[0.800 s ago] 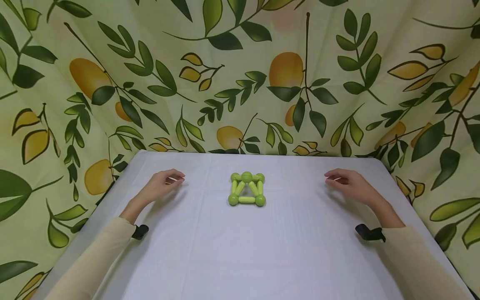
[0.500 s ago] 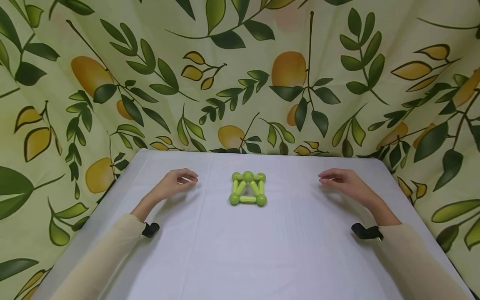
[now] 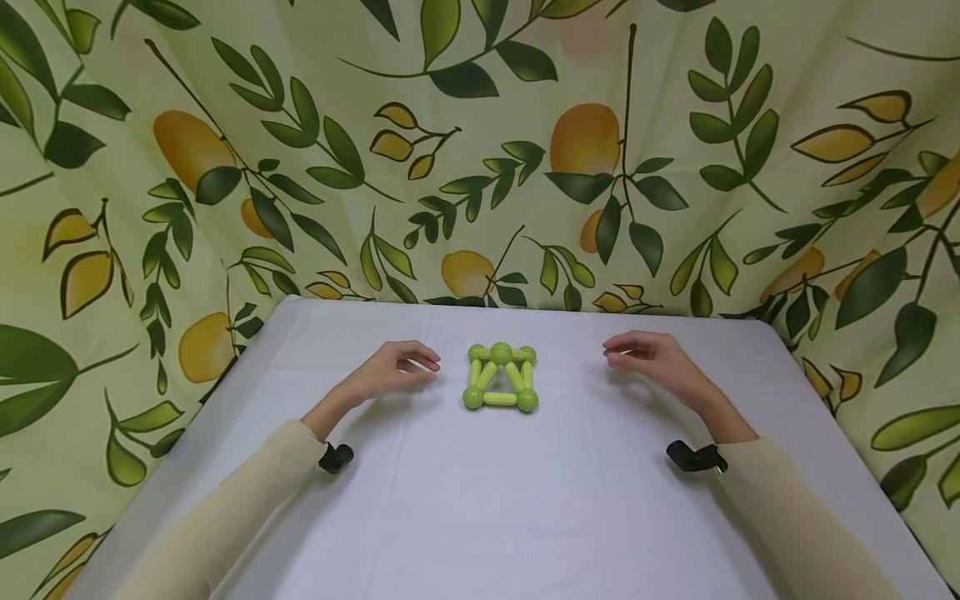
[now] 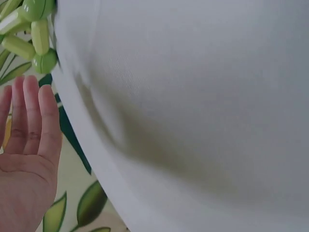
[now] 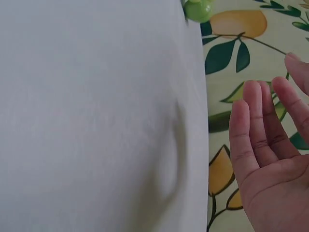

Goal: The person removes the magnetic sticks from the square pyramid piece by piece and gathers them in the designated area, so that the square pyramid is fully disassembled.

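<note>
- A green frame of smooth balls and paler green rods (image 3: 515, 377), plastic by the look of it, sits on the white cloth-covered table (image 3: 450, 508), between the two hands.
- The bare left hand (image 3: 396, 367) is off to one side of the frame, close but not touching — its fingers are loosely extended, and it holds nothing.
- The bare right hand (image 3: 651, 360) lies farther from the frame on the other side; its fingers are relaxed and slightly bent, with nothing in them.
- The step in hand looks like a two-sided approach, so the right hand probably has more ground to cover; matching both arrivals should avoid nudging the frame sideways.
- Contact is best made low, at the corner balls — the slanted rods below the top ball may shift if pressed.
- Light, even pressure seems wise, since the joints might separate.
</note>
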{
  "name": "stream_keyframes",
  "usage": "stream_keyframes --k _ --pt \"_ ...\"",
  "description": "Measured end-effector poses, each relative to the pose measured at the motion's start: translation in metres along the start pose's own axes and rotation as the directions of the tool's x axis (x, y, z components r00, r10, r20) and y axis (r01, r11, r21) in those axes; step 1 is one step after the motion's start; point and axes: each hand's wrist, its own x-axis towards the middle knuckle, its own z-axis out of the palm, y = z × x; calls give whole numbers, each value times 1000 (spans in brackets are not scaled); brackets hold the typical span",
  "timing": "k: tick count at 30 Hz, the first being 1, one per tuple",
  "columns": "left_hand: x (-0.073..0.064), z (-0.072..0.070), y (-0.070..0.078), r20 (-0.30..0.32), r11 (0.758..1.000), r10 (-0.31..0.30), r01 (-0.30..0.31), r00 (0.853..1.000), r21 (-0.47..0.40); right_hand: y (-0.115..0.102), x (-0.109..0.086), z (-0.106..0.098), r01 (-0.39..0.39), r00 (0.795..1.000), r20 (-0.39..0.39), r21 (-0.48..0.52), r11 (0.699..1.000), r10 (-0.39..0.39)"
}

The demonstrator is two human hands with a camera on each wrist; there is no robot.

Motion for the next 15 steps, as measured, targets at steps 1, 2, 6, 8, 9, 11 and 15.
stream_keyframes --k 1,2,6,8,9,11,15 --pt "2 3 0 5 1000 0 0 1000 -7 0 2 2 6 1000 5 18 1000 -7" --pt "4 5 -3 6 1000 0 0 1000 -10 -1 4 5 12 1000 9 30 999 -12" --pt "18 18 -8 9 1000 8 -8 1000 -10 -1 8 13 34 999 1 62 997 -34" --pt "22 23 -7 5 1000 18 -18 1000 -9 -3 11 18 34 999 -9 62 998 -33" --pt "24 25 -6 2 1000 23 -23 1000 -8 -3 13 20 36 999 -12 61 997 -36" --pt "26 28 -4 -3 1000 26 -27 1000 -17 -5 16 24 38 999 -8 61 997 -38" --pt "29 34 -2 -10 999 29 -29 1000 -24 -6 20 30 32 999 7 77 997 -32"
